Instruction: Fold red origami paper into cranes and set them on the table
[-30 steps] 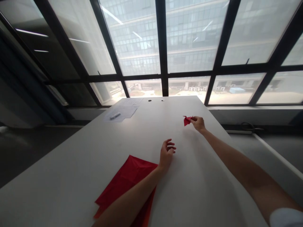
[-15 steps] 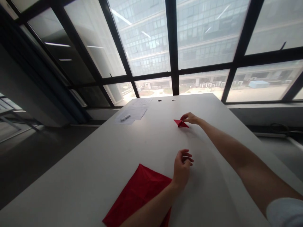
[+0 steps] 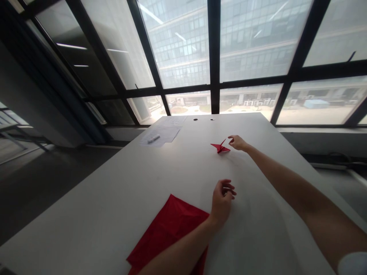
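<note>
A small red origami crane point(image 3: 220, 148) stands on the white table, well forward of me and right of the middle. Just to its right, slightly apart from it, is my right hand point(image 3: 237, 143), with nothing between its loosely bent fingers. My left hand point(image 3: 223, 200) rests nearer to me, fingers apart and half curled, holding nothing. Under my left forearm lies a creased red sheet point(image 3: 172, 225), partly hidden by the arm; its material could be paper or cloth.
Printed papers point(image 3: 169, 131) lie at the table's far left, with a white marker-like stick point(image 3: 153, 139) on them. Two small round holes sit near the far edge of the white table point(image 3: 137, 183). Dark-framed windows point(image 3: 215, 57) rise behind it.
My right hand has let go of the crane and drawn back a little to the right. The crane now stands by itself. My left hand has hardly moved.
</note>
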Demonstrator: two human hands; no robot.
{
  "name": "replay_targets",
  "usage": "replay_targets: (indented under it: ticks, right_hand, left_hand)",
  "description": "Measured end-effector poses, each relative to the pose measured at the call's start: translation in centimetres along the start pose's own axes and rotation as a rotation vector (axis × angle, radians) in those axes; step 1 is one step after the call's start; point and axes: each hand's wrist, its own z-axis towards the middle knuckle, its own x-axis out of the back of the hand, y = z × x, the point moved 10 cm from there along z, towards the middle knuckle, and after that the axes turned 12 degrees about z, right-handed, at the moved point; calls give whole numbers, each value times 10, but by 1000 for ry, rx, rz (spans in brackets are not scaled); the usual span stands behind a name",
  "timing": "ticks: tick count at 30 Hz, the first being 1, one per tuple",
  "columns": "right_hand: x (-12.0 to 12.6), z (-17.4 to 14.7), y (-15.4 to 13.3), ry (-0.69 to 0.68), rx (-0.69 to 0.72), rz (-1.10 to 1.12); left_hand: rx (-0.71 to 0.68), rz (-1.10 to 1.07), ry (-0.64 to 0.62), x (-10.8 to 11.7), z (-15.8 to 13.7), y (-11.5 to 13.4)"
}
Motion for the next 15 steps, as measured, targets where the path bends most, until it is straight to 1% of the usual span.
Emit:
replay_targets:
  ticks: [2, 4, 5, 7, 9, 10, 13, 15]
  right_hand:
    - [17, -15, -7, 111, 8, -32]
    - [33, -38, -17, 220, 22, -48]
    - [38, -53, -21, 263, 28, -47]
    - [38, -86, -32, 293, 50, -30]
    - [25, -126, -50, 267, 121, 26]
    - [13, -148, -62, 221, 161, 44]
    - [-38, -222, -104, 10, 278, 57]
    - [-74, -273, -133, -120, 340, 53]
  left_hand:
    - [-3, -11, -11, -1, -1, 2]
    - [0, -63, -34, -3, -1, 6]
    - [-1, -103, -54, -4, -1, 11]
    - [-25, -192, -100, -5, 1, 29]
    - [-83, -227, -146, 0, 4, 56]
    - [-111, -226, -175, 3, 6, 72]
    - [-182, -151, -221, 24, 13, 115]
    - [-225, -29, -226, 43, 14, 135]
